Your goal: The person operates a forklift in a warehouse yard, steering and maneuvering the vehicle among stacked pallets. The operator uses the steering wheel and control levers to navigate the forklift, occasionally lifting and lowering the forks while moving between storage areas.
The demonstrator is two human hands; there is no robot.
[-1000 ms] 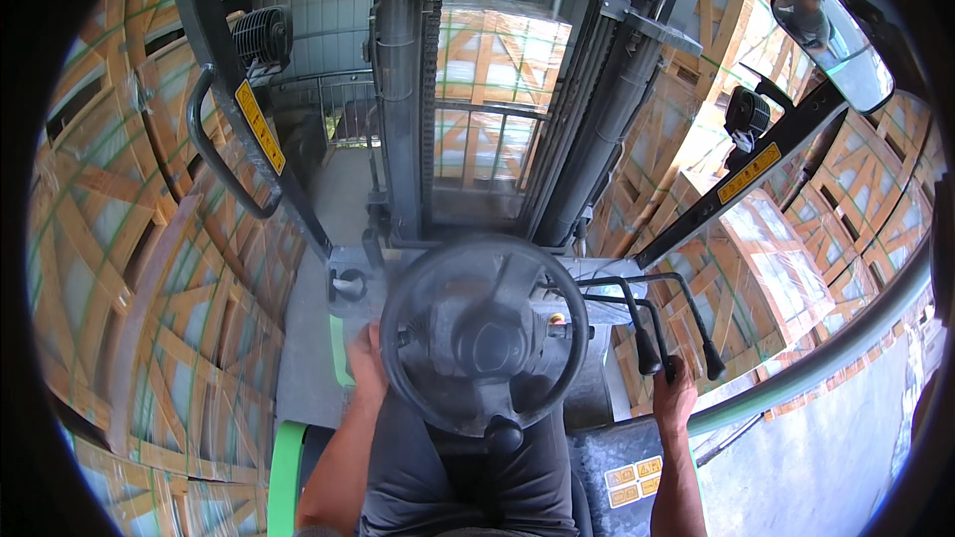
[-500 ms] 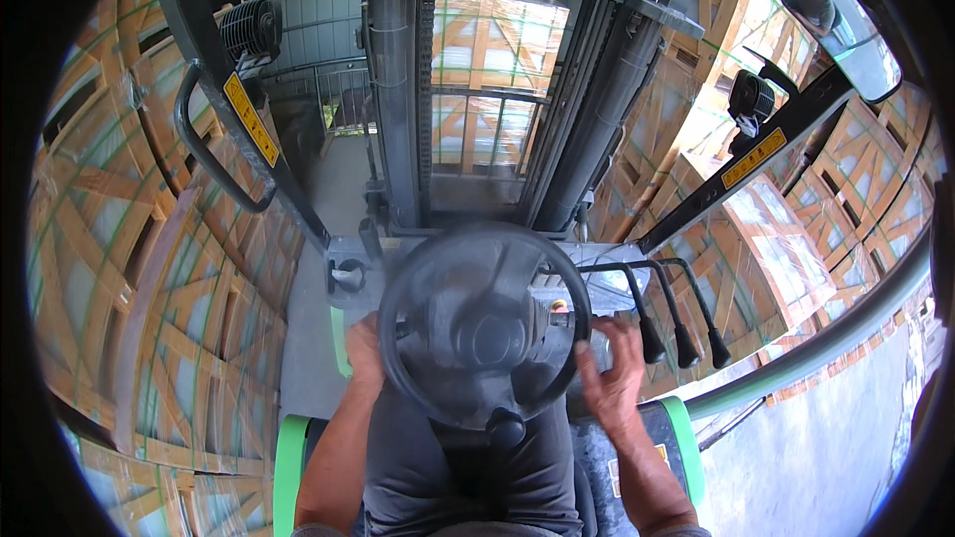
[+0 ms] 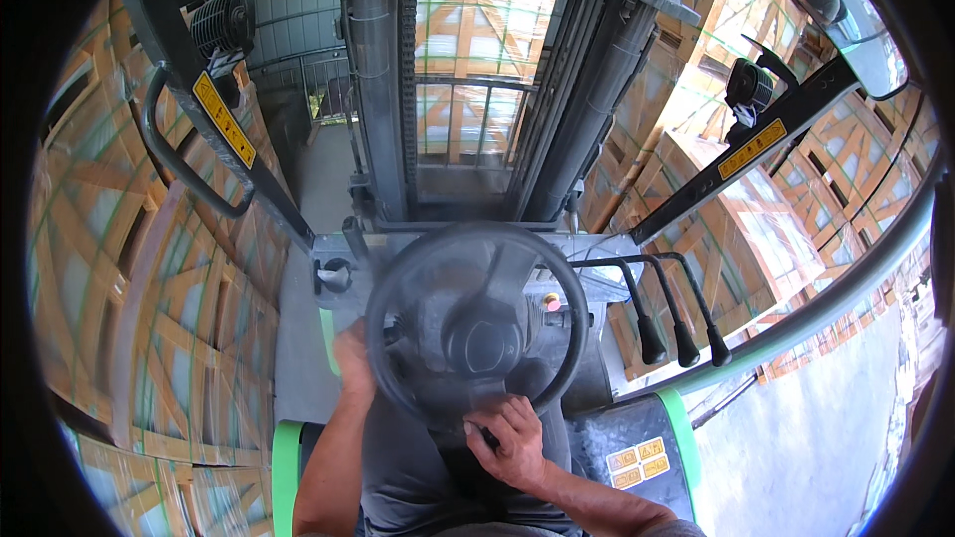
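I sit in a forklift seat, looking down on the black steering wheel [image 3: 476, 323], which is blurred by motion. My left hand [image 3: 352, 360] grips the wheel's left rim. At the lower rim, my right hand [image 3: 507, 441] is closed on the wheel. Three black control levers [image 3: 678, 330] stand to the right of the wheel, untouched. The grey mast [image 3: 383, 89] rises straight ahead.
Wrapped pallets in wooden crating [image 3: 149, 318] stand close on the left, ahead beyond the mast [image 3: 477, 50] and on the right [image 3: 766, 229]. A mirror [image 3: 846, 10] hangs top right. Bare concrete floor [image 3: 806, 438] lies lower right. A grab handle [image 3: 184, 169] is on the left pillar.
My right hand left the levers on the right, crossed to the wheel and now grips its lower rim. The left hand stayed on the left rim. The wheel is turning.
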